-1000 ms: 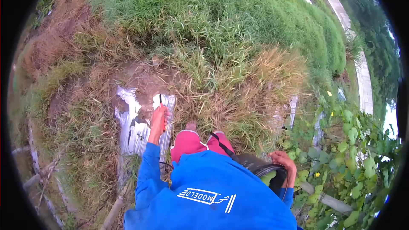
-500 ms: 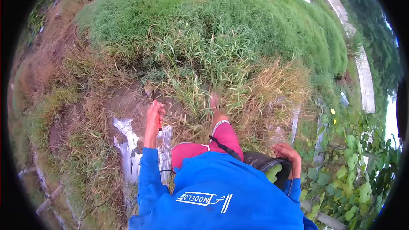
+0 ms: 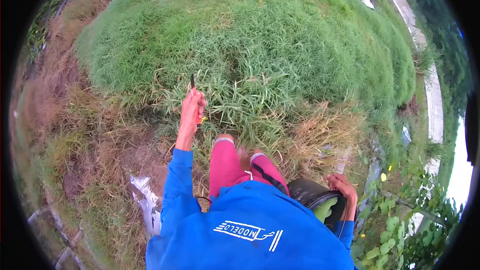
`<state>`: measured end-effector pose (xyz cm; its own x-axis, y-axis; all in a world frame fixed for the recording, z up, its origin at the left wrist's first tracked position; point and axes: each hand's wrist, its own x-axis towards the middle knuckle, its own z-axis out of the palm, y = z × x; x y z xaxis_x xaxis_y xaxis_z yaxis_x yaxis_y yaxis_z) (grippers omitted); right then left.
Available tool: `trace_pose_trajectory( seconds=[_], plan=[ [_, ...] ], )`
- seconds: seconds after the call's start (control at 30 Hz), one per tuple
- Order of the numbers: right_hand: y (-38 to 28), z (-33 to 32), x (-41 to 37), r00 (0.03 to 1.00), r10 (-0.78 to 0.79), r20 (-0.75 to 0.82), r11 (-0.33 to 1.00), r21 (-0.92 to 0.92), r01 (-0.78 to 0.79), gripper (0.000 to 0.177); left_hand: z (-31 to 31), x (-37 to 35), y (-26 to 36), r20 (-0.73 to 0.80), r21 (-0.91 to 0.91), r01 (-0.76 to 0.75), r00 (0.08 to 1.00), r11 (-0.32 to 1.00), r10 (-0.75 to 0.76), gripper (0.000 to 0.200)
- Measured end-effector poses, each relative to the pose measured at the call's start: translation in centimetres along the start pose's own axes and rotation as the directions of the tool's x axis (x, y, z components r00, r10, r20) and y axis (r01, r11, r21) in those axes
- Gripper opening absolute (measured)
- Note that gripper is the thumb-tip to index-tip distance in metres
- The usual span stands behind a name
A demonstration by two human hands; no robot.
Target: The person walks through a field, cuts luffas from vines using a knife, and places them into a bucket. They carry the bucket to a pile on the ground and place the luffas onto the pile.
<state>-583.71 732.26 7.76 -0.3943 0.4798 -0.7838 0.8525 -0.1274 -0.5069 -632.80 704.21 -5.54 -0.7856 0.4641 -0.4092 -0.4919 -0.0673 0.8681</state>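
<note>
My left hand (image 3: 192,107) is closed around the handle of a knife (image 3: 192,81), out in front of me over the grass. Its dark, narrow blade points forward, and a bit of yellow shows at the lower end of the grip. At my right side hangs a dark bucket (image 3: 306,192), tilted, with light green produce (image 3: 324,210) inside, partly hidden by its rim. My right hand (image 3: 342,185) lies at the bucket's far side with fingers curled against it, the forearm passing along the rim.
A thick mound of green grass (image 3: 240,30) rises ahead. Dry brown grass (image 3: 325,127) lies by my feet, and torn white plastic sheeting (image 3: 146,202) is at the left. Leafy vines (image 3: 390,240) grow on the right, below a long pale concrete strip (image 3: 434,100).
My left hand with the knife has moved forward, its blade now plainly seen against the grass. My legs have stepped ahead, and the mound is nearer. The bucket stays at my right side.
</note>
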Motion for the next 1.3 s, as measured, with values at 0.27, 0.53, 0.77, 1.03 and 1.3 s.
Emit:
trace_pose_trajectory(
  seconds=[0.27,0.53,0.77,1.03,1.3],
  plan=[
    [-11.6,-6.0,11.9,0.997,0.009,0.078,1.000,0.019,-0.010,0.037,1.9,15.9,0.9,-0.033,-0.046,0.040,0.999,0.998,-0.042,0.018],
    [-23.7,-11.1,34.4,0.976,0.184,0.117,0.980,0.058,-0.191,0.032,-10.4,40.6,-1.3,-0.494,-0.032,0.150,0.857,0.988,-0.146,0.015],
    [-40.9,-17.6,40.5,1.000,0.006,-0.017,0.911,0.413,0.002,0.051,-9.5,63.2,12.6,-0.648,0.091,-0.112,0.748,0.989,0.145,0.017],
    [-60.8,-23.0,52.6,0.989,0.142,0.041,0.982,0.122,-0.146,0.036,27.0,86.1,36.1,0.117,0.133,-0.266,0.961,0.955,0.251,0.058],
    [-79.8,-24.7,65.7,0.971,0.175,0.165,0.946,-0.303,-0.119,0.042,29.4,105.4,53.1,0.360,0.348,-0.529,0.838,0.774,0.410,0.032]
  ],
)
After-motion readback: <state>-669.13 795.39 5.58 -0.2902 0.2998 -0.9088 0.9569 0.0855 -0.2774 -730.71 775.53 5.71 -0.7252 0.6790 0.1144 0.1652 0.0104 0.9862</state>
